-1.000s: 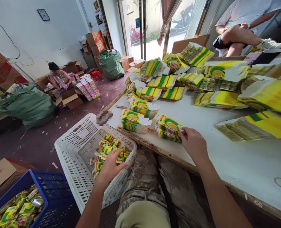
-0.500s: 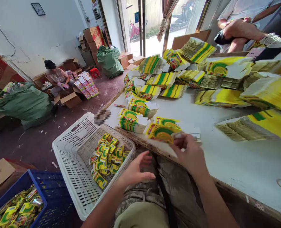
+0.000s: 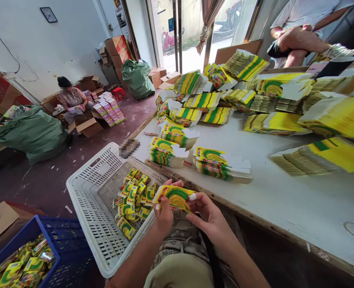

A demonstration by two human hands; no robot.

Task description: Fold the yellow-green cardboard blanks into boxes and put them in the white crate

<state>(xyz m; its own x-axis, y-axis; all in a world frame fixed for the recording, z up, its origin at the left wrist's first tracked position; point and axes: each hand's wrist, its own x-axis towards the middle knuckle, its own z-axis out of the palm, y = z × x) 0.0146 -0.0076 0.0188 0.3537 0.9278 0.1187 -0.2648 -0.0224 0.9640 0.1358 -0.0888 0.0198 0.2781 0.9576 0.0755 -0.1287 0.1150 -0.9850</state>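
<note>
A yellow and green printed carton [image 3: 177,197] is held over my lap, between both hands. My left hand [image 3: 165,214] grips its left end, thumb across the printed face and fingers behind. At the other end, the fingers of my right hand [image 3: 205,212] pinch the carton; one fingertip carries a white covering. Just beyond, on the table, lies a stack of flat cartons [image 3: 213,162], with another stack [image 3: 166,151] to its left. Beside my left arm stands a white plastic basket [image 3: 88,208] with several small yellow packs [image 3: 132,195] in it.
More carton stacks [image 3: 202,100] crowd the back of the white table [image 3: 285,200], whose wooden edge runs past my lap. A blue crate [image 3: 66,248] of packs stands lower left. A person [image 3: 75,98] sits among boxes; another person [image 3: 303,36] sits behind the table.
My right hand has brought the carton from above the table stack down and left to my lap. My left hand, open before, has closed on its left end.
</note>
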